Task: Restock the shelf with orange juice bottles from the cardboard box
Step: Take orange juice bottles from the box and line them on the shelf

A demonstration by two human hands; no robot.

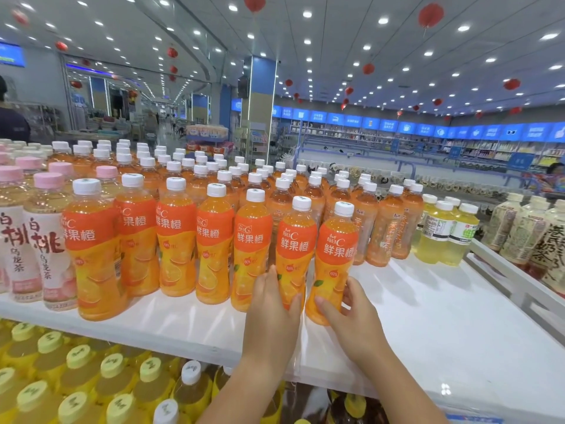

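Several orange juice bottles with white caps stand in a front row on the white shelf (428, 325). My left hand (272, 313) grips the lower part of one orange juice bottle (296, 243), second from the row's right end. My right hand (351, 313) grips the base of the rightmost orange juice bottle (337, 249). Both bottles stand upright on the shelf, side by side. More orange bottles (183, 179) fill the rows behind. The cardboard box is out of view.
Pink-capped peach tea bottles (46, 240) stand at the left. Pale yellow-green bottles (443, 234) and milk tea bottles (526, 234) stand at the right. Bare shelf surface lies right of my hands. Yellow-capped bottles (79, 377) fill the lower shelf. A person (12, 120) stands far left.
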